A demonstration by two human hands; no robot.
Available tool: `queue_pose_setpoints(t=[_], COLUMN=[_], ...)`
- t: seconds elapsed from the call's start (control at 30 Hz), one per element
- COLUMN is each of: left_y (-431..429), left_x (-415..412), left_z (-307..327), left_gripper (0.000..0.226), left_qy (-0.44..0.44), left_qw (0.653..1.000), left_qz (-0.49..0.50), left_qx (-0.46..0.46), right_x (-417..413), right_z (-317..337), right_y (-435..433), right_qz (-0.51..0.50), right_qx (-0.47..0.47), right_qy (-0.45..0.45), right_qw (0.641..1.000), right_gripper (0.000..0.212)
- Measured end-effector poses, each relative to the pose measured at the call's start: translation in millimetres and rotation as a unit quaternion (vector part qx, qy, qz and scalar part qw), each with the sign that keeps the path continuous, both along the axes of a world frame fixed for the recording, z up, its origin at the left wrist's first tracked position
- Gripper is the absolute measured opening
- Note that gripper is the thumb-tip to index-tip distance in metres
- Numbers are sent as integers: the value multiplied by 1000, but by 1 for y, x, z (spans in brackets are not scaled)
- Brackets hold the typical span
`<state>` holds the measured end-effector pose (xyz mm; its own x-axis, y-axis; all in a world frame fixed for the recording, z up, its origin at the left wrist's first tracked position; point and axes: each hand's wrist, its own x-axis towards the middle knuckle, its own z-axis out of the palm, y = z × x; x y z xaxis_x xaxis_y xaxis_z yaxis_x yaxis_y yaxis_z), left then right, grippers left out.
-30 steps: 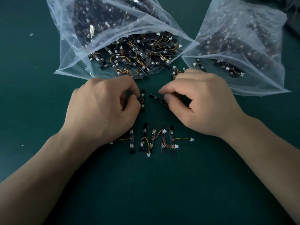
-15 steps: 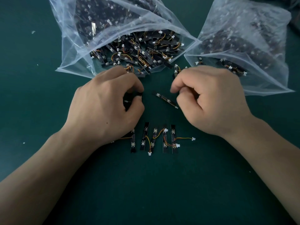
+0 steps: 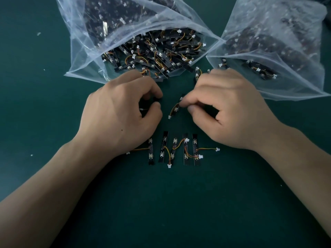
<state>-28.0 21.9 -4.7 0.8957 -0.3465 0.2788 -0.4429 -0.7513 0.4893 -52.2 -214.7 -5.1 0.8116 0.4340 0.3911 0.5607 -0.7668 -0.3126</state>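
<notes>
One wide-angle head-worn camera looks forward and steeply down at the green table from close range. The left hand and right hand sit mid-frame, with the open bag toward 12 o'clock and the second bag toward 2.

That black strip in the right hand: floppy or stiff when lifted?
The strip probably stays stiff: those in the row lie straight. Its thin wire likely flops, curving loosely. Probably very light, since the right hand pinches it with fingertips alone.

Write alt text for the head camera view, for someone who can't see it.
The left hand pinches one black strip, the right hand a wired strip, over a green mat. Five strips lie in a row below; two clear bags of strips sit behind.
</notes>
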Motion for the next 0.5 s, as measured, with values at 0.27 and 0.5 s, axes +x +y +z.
queue_pose_setpoints(t=[0.27, 0.5], left_y=[1, 1], left_x=[2, 2], left_z=[0, 0], left_gripper=[26, 26], left_qy=[1, 6], left_qw=[1000, 1000], left_qz=[-1, 7], left_qx=[-7, -3], right_x=[0, 0], right_z=[2, 0], right_y=[2, 2], right_qz=[8, 53], right_qx=[-36, -60], right_qy=[-12, -21], right_qw=[999, 997], right_gripper=[15, 20])
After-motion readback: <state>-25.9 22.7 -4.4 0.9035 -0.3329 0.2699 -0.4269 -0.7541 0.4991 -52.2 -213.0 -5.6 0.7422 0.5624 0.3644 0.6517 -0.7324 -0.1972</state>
